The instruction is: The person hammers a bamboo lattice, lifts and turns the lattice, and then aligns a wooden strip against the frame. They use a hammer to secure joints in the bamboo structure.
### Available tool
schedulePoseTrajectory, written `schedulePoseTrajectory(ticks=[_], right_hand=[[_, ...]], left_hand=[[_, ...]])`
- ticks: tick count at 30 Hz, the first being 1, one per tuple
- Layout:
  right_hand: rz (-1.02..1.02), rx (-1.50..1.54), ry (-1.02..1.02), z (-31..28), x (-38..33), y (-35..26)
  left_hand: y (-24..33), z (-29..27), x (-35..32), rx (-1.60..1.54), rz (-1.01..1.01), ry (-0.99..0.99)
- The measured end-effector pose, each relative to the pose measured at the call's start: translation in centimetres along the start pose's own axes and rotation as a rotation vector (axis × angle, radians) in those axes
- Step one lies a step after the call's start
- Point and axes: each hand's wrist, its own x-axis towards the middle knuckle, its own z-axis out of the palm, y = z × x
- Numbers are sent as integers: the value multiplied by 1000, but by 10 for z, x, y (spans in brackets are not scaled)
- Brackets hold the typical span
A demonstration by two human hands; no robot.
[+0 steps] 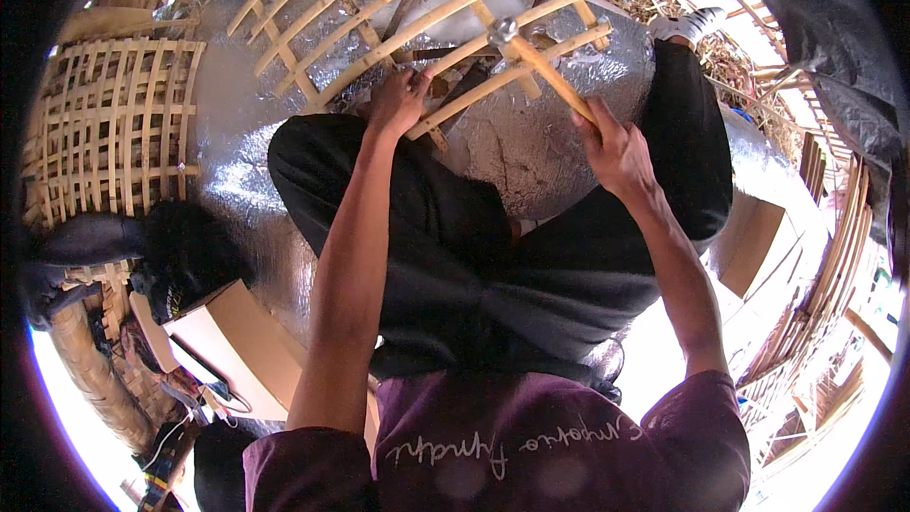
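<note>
A lattice of pale bamboo slats [474,100] crossing one another lies in front of my folded legs. My left hand [398,104] is closed at the near side of the lattice, its fingers pinching the end of a slat. In my right hand [616,147] I grip the wooden handle of a hammer [550,76]. The round metal hammer head is over the lattice, near a crossing of slats. Whether it touches the wood I cannot tell.
Silver foil sheeting [227,100] covers the ground under the lattice. At the left stands a woven bamboo panel [104,118]. A cardboard box [251,337] sits by my left side, another cardboard piece [752,246] at right. Dark plastic sheeting [825,19] hangs far right.
</note>
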Motion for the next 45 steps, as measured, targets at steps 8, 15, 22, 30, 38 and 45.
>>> schedulePoseTrajectory(ticks=[8,15,22,30,38,45], right_hand=[[54,-186,-95,7,7,17],[84,-24,27,-2,13,-9],[91,-131,-13,-5,23,-14],[205,-307,-92,-3,18,-6],[155,-205,-63,19,15,-3],[153,26,67,-17,5,-34]], left_hand=[[9,-3,-7,-20,-25,-49],[9,-12,7,46,7,-37],[-1,-4,9,-4,-34,-53],[12,7,-6,-22,3,-18],[2,2,0,12,-53,-64],[-13,10,11,125,-48,6]])
